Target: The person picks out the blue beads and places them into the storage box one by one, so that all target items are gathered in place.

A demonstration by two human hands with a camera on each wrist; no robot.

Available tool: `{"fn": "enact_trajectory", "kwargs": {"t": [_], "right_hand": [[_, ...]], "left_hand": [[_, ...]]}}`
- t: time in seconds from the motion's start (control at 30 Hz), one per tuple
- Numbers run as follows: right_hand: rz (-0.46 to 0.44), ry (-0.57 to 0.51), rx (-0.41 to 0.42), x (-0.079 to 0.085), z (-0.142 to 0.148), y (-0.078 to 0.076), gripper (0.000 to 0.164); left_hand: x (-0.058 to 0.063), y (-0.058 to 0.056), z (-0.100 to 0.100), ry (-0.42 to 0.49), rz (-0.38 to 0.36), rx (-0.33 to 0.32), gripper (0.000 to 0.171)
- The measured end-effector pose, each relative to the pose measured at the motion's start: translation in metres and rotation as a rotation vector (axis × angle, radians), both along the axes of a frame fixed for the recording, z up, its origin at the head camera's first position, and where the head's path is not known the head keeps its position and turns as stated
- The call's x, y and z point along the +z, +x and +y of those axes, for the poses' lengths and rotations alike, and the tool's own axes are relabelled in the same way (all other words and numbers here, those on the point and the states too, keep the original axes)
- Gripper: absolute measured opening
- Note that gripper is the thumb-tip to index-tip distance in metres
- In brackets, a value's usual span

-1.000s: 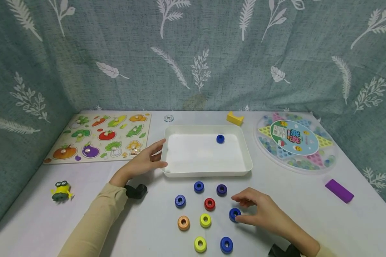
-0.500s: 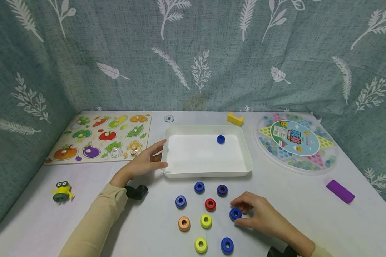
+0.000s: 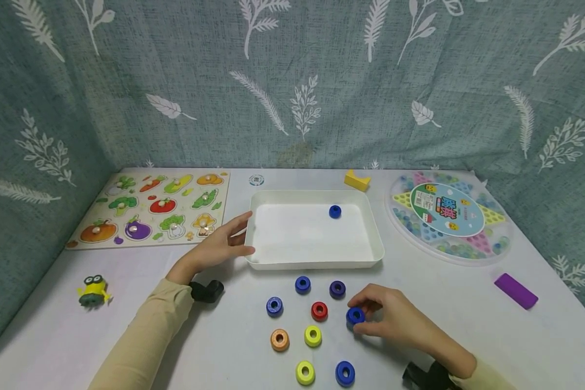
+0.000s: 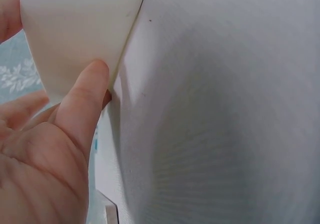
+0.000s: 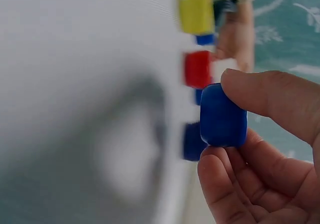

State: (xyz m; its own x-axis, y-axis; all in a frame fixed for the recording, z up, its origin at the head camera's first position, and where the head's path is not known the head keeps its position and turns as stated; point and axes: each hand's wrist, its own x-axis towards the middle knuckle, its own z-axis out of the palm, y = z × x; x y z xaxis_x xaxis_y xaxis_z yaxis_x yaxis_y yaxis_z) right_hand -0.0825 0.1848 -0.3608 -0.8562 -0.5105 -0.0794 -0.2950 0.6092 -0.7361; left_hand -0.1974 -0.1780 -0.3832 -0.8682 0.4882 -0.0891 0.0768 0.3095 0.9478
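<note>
My right hand pinches a blue ring-shaped bead between thumb and fingers. In the right wrist view the bead shows its rounded side, off the table. At the white tray's left end, my left hand rests with fingers and thumb extended against the outer wall. The left wrist view has the thumb flat on that wall. One blue bead lies inside the tray. In front of it are a red bead, an orange bead, two yellow ones and several blue or dark ones.
A vegetable puzzle board lies back left, with a yellow-green toy figure nearer. On the right are a round game box and a purple block. A yellow block sits behind the tray; a patterned cloth hangs behind.
My right fingers have closed on the blue bead and raised it slightly from the table. My left hand has stayed at the tray's left end.
</note>
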Motion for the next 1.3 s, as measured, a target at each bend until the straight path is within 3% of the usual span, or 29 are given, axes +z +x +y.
{"fn": "enact_trajectory", "kwargs": {"t": [0.17,0.33,0.53,0.7,0.9,1.3], "right_hand": [[0.111,-0.017,-0.021,0.028,-0.005,-0.025,0.031],[0.214,0.000,-0.072,0.047,-0.009,-0.064,0.030],[0.194,0.028,-0.110,0.051,-0.013,-0.112,0.030],[0.109,0.105,-0.152,0.042,-0.016,-0.139,0.032],[0.035,0.146,-0.173,0.033,-0.017,-0.155,0.034],[-0.031,0.193,-0.162,0.023,-0.021,-0.172,0.033]], "left_hand": [[0.000,0.000,-0.001,0.005,-0.003,-0.004,0.086],[0.002,0.001,-0.001,0.020,-0.026,-0.015,0.086],[0.002,0.000,0.001,0.028,-0.024,-0.018,0.086],[0.002,0.001,0.000,0.036,-0.020,-0.014,0.086],[0.002,0.001,-0.001,0.050,-0.021,-0.015,0.087],[0.000,0.000,-0.002,0.051,-0.016,-0.024,0.088]]}}
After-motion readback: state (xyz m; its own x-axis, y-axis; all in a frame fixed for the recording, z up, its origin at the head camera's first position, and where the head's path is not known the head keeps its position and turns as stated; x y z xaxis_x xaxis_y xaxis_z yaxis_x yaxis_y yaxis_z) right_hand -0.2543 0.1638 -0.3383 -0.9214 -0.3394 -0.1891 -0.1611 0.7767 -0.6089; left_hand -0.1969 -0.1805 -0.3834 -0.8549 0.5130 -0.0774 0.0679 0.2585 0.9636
